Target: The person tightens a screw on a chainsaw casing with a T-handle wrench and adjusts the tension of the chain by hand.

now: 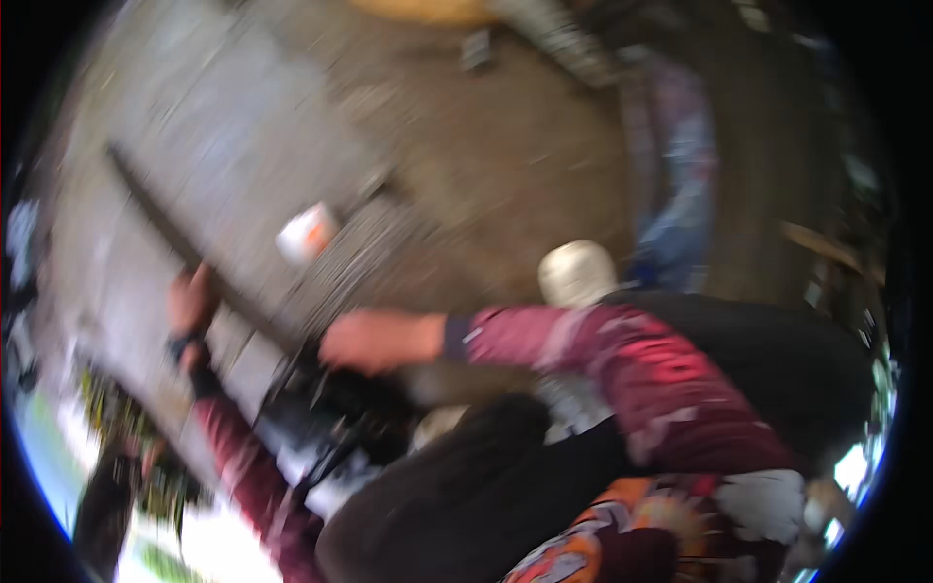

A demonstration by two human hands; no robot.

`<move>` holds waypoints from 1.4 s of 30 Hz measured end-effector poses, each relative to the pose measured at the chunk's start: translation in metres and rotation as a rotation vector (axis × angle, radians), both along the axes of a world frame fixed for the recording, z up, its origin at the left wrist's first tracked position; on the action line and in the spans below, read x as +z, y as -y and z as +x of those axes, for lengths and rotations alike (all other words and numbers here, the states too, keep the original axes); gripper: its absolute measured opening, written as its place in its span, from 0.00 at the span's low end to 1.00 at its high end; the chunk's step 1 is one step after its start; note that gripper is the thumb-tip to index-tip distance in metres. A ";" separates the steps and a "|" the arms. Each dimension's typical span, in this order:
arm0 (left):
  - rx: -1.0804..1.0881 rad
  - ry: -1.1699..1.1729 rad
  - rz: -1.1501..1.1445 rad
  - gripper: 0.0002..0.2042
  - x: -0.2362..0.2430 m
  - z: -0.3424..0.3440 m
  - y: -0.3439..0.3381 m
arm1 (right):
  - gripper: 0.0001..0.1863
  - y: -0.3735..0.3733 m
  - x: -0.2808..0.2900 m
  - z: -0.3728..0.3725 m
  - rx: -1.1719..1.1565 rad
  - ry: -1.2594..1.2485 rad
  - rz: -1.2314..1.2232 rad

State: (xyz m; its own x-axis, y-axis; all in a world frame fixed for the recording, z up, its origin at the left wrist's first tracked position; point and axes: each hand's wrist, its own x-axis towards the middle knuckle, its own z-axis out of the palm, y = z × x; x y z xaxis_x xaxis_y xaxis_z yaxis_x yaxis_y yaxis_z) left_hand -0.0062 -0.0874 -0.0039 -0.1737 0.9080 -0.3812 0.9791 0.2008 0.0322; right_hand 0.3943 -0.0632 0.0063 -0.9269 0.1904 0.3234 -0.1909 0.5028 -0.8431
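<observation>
Motion smears the whole view. My left hand (192, 299), with a dark band at its wrist, is closed around a long, thin, dark strip (151, 206). The strip slants from the upper left down toward my right hand (362, 340). That hand looks closed beside the strip's lower end; what it grips, if anything, is hidden. Just below it lies a black, bundled thing (364, 403), too blurred to name. A bundle of thin grey-brown strips (350, 267) lies on the floor beyond my right hand, with a small white and orange container (307, 234) next to it.
A round cream-coloured object (577, 274) sits on the floor (486, 185) near my dark-clad leg (758, 350). Farther right stretches a bluish, crumpled cloth or plastic (675, 165). A pale, rolled thing (559, 39) and something yellow (428, 10) are at the far edge.
</observation>
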 end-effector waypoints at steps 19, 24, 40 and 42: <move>0.098 -0.150 0.028 0.13 -0.021 0.014 0.001 | 0.20 0.002 0.004 -0.030 -0.092 0.756 -0.615; 0.060 -0.051 -0.021 0.17 -0.020 -0.011 0.037 | 0.14 0.022 0.009 -0.018 -0.020 0.406 -0.565; 0.556 0.166 0.035 0.24 0.067 0.054 -0.019 | 0.14 0.011 0.002 -0.009 0.013 0.035 0.131; 0.652 0.200 0.039 0.26 0.080 0.072 -0.028 | 0.15 0.011 0.002 -0.006 0.008 0.115 0.040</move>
State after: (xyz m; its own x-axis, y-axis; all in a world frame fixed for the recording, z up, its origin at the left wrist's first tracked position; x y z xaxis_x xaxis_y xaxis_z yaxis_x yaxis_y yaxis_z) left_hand 0.0660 -0.0590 0.0761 -0.6199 0.6550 -0.4321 0.6326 0.7429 0.2188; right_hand 0.3885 -0.0743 0.0079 -0.9599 0.1716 0.2218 -0.0980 0.5357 -0.8387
